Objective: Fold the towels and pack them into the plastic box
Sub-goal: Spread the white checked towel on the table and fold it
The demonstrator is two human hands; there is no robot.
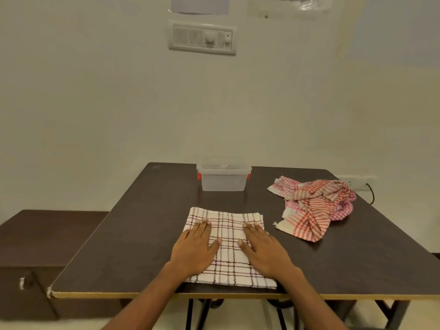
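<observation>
Pressing flat, both spread hands, left hand (194,252) and right hand (265,252), smooth the brown-checked white cloth towel (226,236) on the dark desk (133,234); clear lidded plastic box (223,177) waits far.

Both forearms reach forward side by side. The left hand (194,250) and right hand (264,251) lie flat, palms down, fingers extended, thumbs angled inward toward each other.

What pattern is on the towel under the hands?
White with a dark brown check grid, on the towel; clearest in the head view.
</observation>
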